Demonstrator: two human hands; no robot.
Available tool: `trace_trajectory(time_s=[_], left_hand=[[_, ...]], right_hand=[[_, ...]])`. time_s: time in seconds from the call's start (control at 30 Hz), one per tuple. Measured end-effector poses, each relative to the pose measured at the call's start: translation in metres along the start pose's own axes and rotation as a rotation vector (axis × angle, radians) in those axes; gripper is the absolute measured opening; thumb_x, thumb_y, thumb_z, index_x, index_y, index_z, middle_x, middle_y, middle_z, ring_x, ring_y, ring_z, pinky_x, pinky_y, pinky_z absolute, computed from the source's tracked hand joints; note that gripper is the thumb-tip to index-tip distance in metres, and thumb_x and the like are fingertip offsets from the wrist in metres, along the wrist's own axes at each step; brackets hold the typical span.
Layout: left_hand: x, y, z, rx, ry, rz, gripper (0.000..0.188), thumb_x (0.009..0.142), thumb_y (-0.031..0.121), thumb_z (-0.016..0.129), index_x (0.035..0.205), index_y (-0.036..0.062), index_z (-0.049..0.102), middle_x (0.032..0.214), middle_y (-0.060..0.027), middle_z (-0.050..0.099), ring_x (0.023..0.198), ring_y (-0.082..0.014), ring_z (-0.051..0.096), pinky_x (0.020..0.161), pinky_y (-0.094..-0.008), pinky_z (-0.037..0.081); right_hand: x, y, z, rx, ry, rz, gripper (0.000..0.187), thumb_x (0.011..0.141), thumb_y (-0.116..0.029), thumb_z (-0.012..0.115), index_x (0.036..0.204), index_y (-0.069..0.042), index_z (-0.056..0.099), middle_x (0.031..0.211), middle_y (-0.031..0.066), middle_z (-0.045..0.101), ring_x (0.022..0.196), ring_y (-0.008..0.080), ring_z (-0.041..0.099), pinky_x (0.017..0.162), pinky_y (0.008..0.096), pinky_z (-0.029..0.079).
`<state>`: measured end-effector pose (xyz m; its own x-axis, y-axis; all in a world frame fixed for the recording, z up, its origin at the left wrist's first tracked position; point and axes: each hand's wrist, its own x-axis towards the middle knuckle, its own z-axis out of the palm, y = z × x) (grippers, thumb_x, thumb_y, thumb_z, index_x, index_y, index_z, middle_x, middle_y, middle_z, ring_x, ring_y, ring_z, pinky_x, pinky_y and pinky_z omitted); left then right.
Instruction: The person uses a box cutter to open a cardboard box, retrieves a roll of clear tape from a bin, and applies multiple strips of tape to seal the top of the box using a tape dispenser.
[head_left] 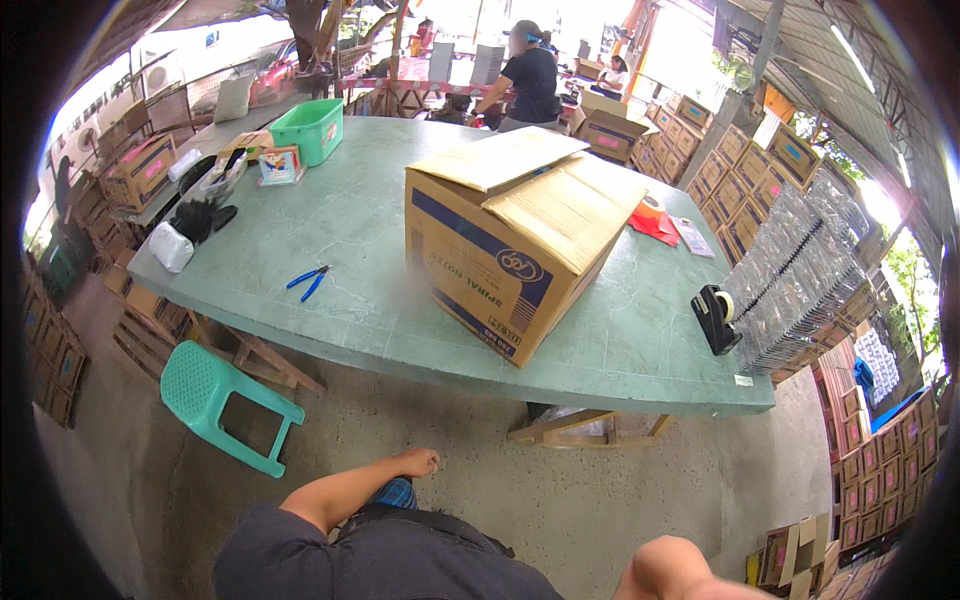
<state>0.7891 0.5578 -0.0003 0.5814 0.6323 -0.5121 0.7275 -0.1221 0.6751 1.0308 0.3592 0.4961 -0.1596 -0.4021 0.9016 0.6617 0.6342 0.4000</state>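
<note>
My left hand [421, 462] hangs low in front of my body, short of the table's near edge. Its fingers are curled in, and no object shows in them. Of my right arm [668, 568], only a bent part appears at the lower edge; the hand is out of the picture. A large brown carton [480, 265] with blue bands stands on the green table [350, 220], its top flaps folded over but a little raised. Left of it lie blue-handled pliers [309, 283], jaws toward the carton. Neither hand touches these things.
A black tape dispenser [717, 320] sits beside a tall stack of clear-wrapped goods [800, 275] at right. A green bin [308, 132] stands far left. A green plastic stool [215, 395] is on the floor at left. A person [530, 80] works beyond the table; cartons [735, 175] are piled behind.
</note>
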Motion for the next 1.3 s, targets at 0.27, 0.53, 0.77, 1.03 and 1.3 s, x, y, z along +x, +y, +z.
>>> trace_trajectory(time_s=[0.27, 0.53, 0.77, 1.03, 1.3], left_hand=[[0.027, 0.047, -0.084, 0.007, 0.194, 0.322, 0.033, 0.078, 0.022, 0.06, 0.106, 0.0047, 0.058, 0.089, -0.0131, 0.063, 0.081, -0.0251, 0.06, 0.073, -0.0357, 0.046], [0.05, 0.126, -0.115, 0.221, -0.337, 0.488, 0.03, 0.078, 0.017, 0.06, 0.104, 0.0031, 0.058, 0.089, -0.0122, 0.063, 0.08, -0.0213, 0.06, 0.073, -0.0324, 0.047], [0.076, 0.136, -0.147, 0.333, -0.661, 0.625, 0.029, 0.08, 0.017, 0.058, 0.105, 0.0031, 0.058, 0.092, -0.013, 0.062, 0.082, -0.0214, 0.06, 0.074, -0.0321, 0.047], [0.103, 0.152, -0.152, 0.375, -0.854, 0.684, 0.029, 0.081, 0.018, 0.056, 0.107, 0.0032, 0.057, 0.095, -0.0139, 0.061, 0.085, -0.0216, 0.059, 0.076, -0.0317, 0.047], [0.116, 0.177, -0.145, 0.416, -0.958, 0.761, 0.029, 0.083, 0.018, 0.054, 0.109, 0.0033, 0.056, 0.099, -0.0148, 0.06, 0.087, -0.0218, 0.058, 0.077, -0.0313, 0.047]], right_hand=[[-0.088, 0.046, 0.056, 0.28, -0.286, 0.794, 0.03, 0.08, -0.021, 0.05, 0.103, -0.002, 0.05, 0.096, 0.0116, 0.054, 0.089, 0.0266, 0.052, 0.076, 0.0358, 0.043], [-0.06, 0.013, 0.193, 2.408, 0.387, 1.387, 0.065, 0.091, -0.047, 0.033, 0.126, 0.007, 0.031, 0.127, 0.0189, 0.04, 0.116, 0.0248, 0.042, 0.097, 0.0385, 0.032], [-0.076, 0.043, 0.26, 2.209, 0.394, 1.354, 0.063, 0.092, -0.043, 0.032, 0.124, 0.011, 0.034, 0.124, 0.0207, 0.045, 0.116, 0.0253, 0.044, 0.098, 0.0374, 0.033], [-0.111, 0.077, 0.283, 1.918, 0.387, 1.327, 0.058, 0.094, -0.039, 0.03, 0.122, 0.011, 0.038, 0.12, 0.0199, 0.048, 0.112, 0.0241, 0.047, 0.096, 0.0362, 0.035], [-0.09, 0.085, 0.286, 1.639, 0.386, 1.522, 0.056, 0.095, -0.038, 0.029, 0.12, 0.011, 0.041, 0.117, 0.0191, 0.05, 0.11, 0.0231, 0.049, 0.094, 0.0346, 0.037]])
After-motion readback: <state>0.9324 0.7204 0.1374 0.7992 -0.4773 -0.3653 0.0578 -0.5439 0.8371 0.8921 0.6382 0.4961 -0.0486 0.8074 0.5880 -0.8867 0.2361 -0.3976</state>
